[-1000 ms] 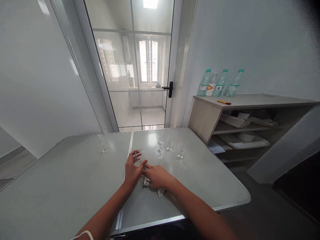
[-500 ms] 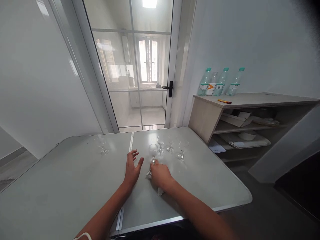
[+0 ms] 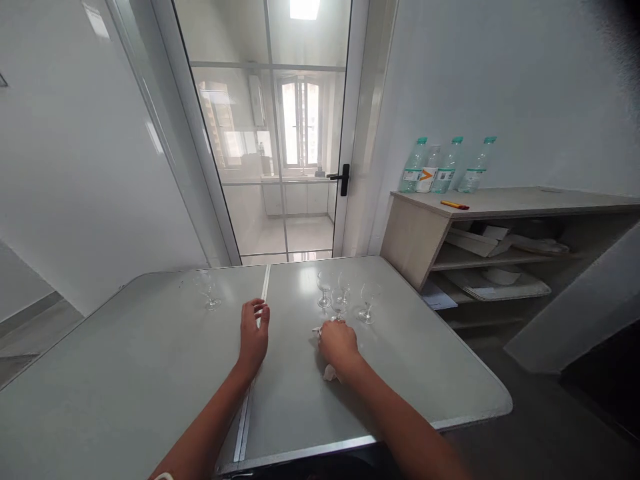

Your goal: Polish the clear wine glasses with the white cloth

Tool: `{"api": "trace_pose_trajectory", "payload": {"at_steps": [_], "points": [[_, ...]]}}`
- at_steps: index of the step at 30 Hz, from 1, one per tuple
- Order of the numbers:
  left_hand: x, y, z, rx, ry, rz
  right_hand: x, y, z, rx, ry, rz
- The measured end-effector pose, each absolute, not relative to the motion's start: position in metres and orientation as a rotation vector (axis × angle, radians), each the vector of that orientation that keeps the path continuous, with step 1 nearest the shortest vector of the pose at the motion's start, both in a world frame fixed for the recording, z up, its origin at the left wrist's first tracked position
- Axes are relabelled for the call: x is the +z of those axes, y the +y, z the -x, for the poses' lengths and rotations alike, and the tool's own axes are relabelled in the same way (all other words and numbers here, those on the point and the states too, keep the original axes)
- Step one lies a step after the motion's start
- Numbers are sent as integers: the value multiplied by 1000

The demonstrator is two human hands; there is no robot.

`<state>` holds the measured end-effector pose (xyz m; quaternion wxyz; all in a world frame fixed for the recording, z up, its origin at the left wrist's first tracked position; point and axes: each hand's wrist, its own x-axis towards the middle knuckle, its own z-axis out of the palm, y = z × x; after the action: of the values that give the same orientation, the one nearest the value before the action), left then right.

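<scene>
My right hand [image 3: 339,343] is closed on a crumpled white cloth [image 3: 330,372], whose ends stick out on its left and below. Its fingers also grip the foot of an upright stemmed glass [image 3: 340,297]; the exact hold is hidden. Two more stemmed glasses [image 3: 325,288] [image 3: 367,303] stand on either side, and another [image 3: 347,279] is partly covered behind the gripped one. My left hand [image 3: 254,337] hovers near the table seam, empty, its fingers loosely curled and apart. One separate glass [image 3: 209,293] stands at the far left.
The pale table [image 3: 150,373] has a metal seam running through it. A glass door [image 3: 300,233] is behind its far edge. On the right, a wooden shelf unit [image 3: 415,233] carries several plastic bottles [image 3: 445,173] and a yellow-red cutter or pen [image 3: 455,205].
My right hand has moved right with the cloth and the stemmed glass, which now overlaps the glass behind. My left hand has drawn slightly left, its thumb nearer the fingers.
</scene>
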<state>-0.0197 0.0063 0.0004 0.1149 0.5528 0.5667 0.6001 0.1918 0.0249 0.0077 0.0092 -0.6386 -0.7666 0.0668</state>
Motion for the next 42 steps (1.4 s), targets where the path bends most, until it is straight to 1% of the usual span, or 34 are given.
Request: {"api": "trace_pose_trajectory", "payload": {"at_steps": [3,5,7,9,10,11,13,15,16,18,20,22,25,28,31,33,36,39,42], "points": [[19,6,47,1961,1767,-1643,11,25,-192,222,-2370,2000],[32,6,72,2073,1939,-1617,14,26,-194,233,-2349,2009],[41,7,101,2147,2110,-1478,17,26,-197,243,-2331,2018],[46,9,131,2137,2227,-1286,22,23,-200,239,-2310,2030],[46,10,146,2065,2303,-1201,24,21,-201,232,-2300,2038],[45,11,160,1922,2402,-1145,26,19,-201,221,-2289,2045],[41,14,181,1528,2594,-1121,30,13,-201,194,-2261,2060],[35,18,194,1223,2657,-1128,31,9,-198,173,-2266,2024],[32,22,198,1147,2651,-1130,30,7,-195,178,-2302,1965],[25,31,200,1133,2624,-1146,28,6,-188,244,-2440,1724],[19,43,200,1249,2597,-1193,25,5,-182,369,-2531,1394],[13,56,200,1398,2543,-1235,22,6,-179,490,-2505,1134],[8,74,203,1518,2461,-1231,19,8,-178,702,-2353,951],[7,88,205,1571,2396,-1227,14,14,-178,1085,-2124,864],[12,90,196,1638,2304,-1249,4,23,-175,1442,-1869,976],[15,82,177,1659,2224,-1335,-3,28,-173,1594,-1731,1061],[16,56,130,1539,2008,-1654,-11,33,-170,1715,-1575,1028],[11,23,79,1252,1830,-1885,-20,37,-166,1727,-1513,932],[0,-1,48,1034,1635,-2096,-27,39,-162,1772,-1404,836]]}}
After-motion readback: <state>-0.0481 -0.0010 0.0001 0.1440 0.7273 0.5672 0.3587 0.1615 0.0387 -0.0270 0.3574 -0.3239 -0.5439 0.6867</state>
